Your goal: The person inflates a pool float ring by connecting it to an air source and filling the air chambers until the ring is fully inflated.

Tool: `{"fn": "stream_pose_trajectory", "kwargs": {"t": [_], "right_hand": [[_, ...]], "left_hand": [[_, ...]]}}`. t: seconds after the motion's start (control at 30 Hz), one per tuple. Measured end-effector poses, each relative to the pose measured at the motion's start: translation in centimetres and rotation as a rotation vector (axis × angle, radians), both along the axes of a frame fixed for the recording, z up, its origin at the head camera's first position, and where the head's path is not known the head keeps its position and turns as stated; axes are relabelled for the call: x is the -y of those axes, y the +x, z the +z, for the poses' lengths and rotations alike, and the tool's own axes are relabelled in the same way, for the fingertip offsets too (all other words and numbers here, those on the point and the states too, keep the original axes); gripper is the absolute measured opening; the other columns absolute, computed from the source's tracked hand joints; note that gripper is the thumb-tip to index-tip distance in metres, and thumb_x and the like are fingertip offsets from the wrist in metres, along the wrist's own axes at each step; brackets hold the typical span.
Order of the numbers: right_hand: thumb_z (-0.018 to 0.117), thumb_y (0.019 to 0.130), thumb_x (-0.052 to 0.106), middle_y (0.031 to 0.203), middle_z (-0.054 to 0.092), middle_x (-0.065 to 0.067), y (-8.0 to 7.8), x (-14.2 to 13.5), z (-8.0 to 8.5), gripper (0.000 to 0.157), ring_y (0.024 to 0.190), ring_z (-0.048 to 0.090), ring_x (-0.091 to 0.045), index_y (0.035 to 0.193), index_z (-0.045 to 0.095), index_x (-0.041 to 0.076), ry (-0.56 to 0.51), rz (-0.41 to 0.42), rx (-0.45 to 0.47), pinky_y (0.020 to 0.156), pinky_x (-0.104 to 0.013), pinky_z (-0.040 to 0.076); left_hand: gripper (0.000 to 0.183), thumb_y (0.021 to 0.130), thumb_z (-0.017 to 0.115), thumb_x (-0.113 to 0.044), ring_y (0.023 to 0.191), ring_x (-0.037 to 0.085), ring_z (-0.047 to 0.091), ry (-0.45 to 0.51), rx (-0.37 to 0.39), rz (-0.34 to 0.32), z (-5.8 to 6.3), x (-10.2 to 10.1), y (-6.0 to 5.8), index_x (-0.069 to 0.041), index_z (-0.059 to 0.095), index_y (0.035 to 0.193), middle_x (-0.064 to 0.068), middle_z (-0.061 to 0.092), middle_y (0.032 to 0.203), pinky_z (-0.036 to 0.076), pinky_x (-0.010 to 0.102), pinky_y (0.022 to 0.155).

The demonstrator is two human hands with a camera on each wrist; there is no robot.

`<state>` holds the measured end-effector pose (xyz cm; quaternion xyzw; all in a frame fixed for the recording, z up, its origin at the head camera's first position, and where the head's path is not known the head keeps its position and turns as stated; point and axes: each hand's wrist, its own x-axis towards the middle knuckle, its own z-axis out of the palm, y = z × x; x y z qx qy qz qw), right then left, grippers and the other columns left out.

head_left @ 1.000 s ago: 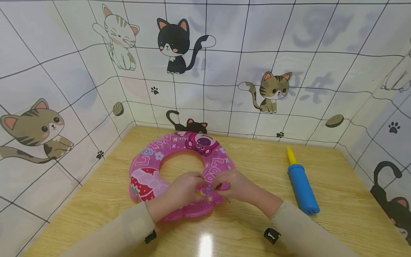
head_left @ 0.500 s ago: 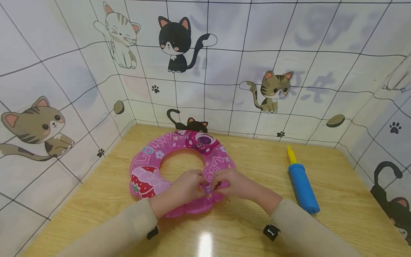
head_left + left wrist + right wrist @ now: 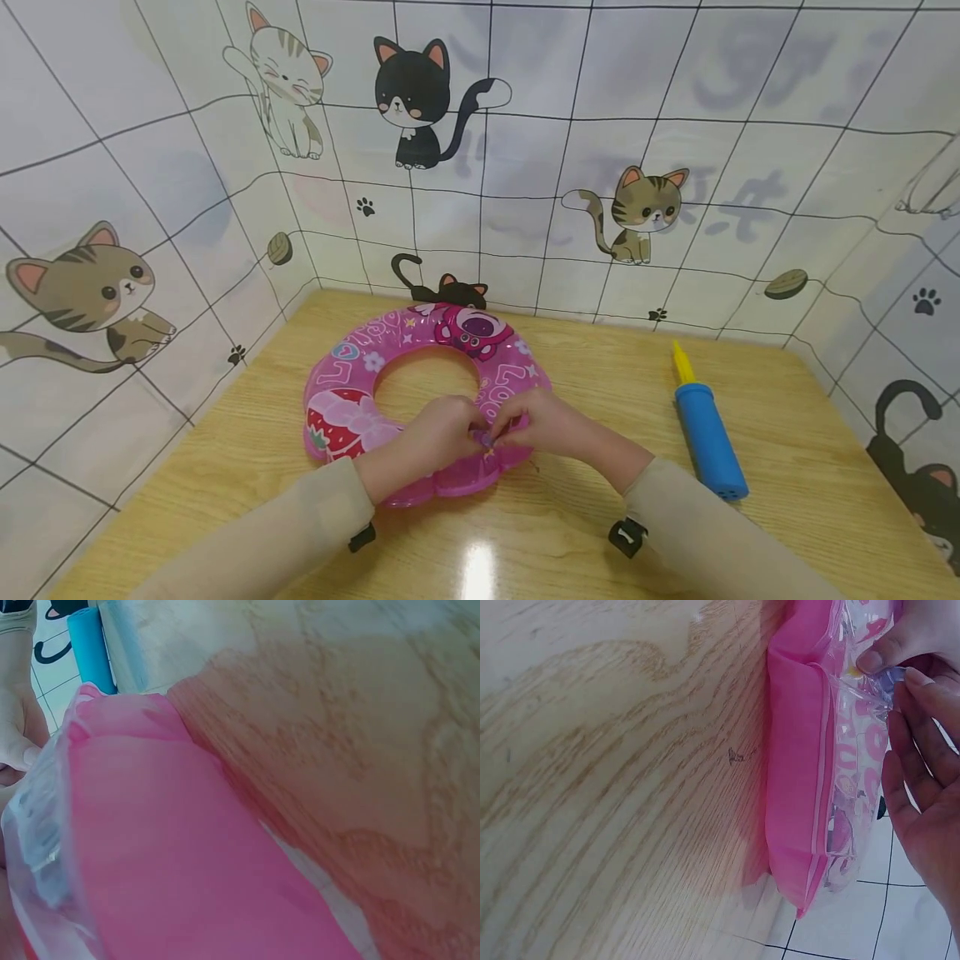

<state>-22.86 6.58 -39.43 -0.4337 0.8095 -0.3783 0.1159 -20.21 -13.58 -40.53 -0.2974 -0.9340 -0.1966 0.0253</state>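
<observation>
A pink inflatable swim ring (image 3: 442, 482), printed with a strawberry and a bear, lies on the wooden table. On its near right side is a small clear bluish air valve (image 3: 889, 677). My left hand (image 3: 442, 429) pinches this valve between thumb and finger, the thumb pressing by the ring's clear top skin. From the other side my right hand (image 3: 540, 425) holds the valve with its thumb and fingertips; the other fingers are loosely bent in the right wrist view. Pink vinyl (image 3: 150, 840) fills much of the left wrist view, with the right hand at its left edge.
To the right on the table (image 3: 600, 533) lies a blue hand pump (image 3: 711, 437) with a yellow nozzle (image 3: 683, 364) pointing toward the back. A cat-printed, grid-patterned cloth (image 3: 517, 167) surrounds the table at the back and sides.
Both hands stay at the valve, with small finger shifts. The right hand has come slightly closer to the left, its fingertips now on the valve. Ring and pump stay put.
</observation>
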Motion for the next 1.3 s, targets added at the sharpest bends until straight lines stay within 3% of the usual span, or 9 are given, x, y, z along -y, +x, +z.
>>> {"fn": "stream_pose_trajectory", "kwargs": {"t": [0.33, 0.73, 1.03, 1.3], "right_hand": [[0.076, 0.082, 0.004, 0.085, 0.07, 0.005, 0.3, 0.3, 0.1, 0.009, 0.079, 0.061, -0.004, 0.088, 0.077, 0.01, 0.065, -0.028, -0.047, 0.072, -0.023, 0.053], [0.078, 0.078, 0.009, 0.084, 0.067, 0.008, 0.8, 0.6, 0.0, 0.01, 0.08, 0.061, -0.008, 0.087, 0.074, 0.011, 0.087, -0.085, -0.159, 0.073, -0.032, 0.055], [0.079, 0.077, 0.012, 0.082, 0.066, 0.006, 0.5, 0.4, -0.1, 0.011, 0.076, 0.06, -0.004, 0.087, 0.075, 0.011, 0.123, -0.019, -0.38, 0.069, -0.022, 0.053], [0.08, 0.078, 0.014, 0.083, 0.067, 0.005, 0.3, 0.3, -0.4, 0.011, 0.076, 0.061, -0.003, 0.087, 0.074, 0.011, 0.124, 0.0, -0.437, 0.069, -0.017, 0.051]], "left_hand": [[0.014, 0.076, 0.084, -0.016, 0.071, 0.005, 0.058, 0.01, 0.072, 0.035, 0.4, -0.4, 0.0, -0.013, 0.079, 0.089, -0.008, 0.07, 0.076, 0.051, 0.021, 0.069], [0.01, 0.077, 0.083, -0.014, 0.065, 0.006, 0.056, 0.025, 0.095, 0.1, 0.8, -0.8, 0.2, -0.011, 0.076, 0.083, -0.006, 0.067, 0.071, 0.051, 0.023, 0.067], [0.01, 0.076, 0.083, -0.015, 0.064, 0.005, 0.055, 0.022, 0.041, 0.086, 0.5, -1.0, 0.3, -0.011, 0.075, 0.08, -0.007, 0.064, 0.069, 0.051, 0.023, 0.066], [0.01, 0.077, 0.082, -0.014, 0.068, 0.007, 0.06, 0.038, 0.053, 0.104, 0.3, -1.2, 0.5, -0.01, 0.075, 0.084, -0.005, 0.066, 0.073, 0.052, 0.023, 0.068]]}}
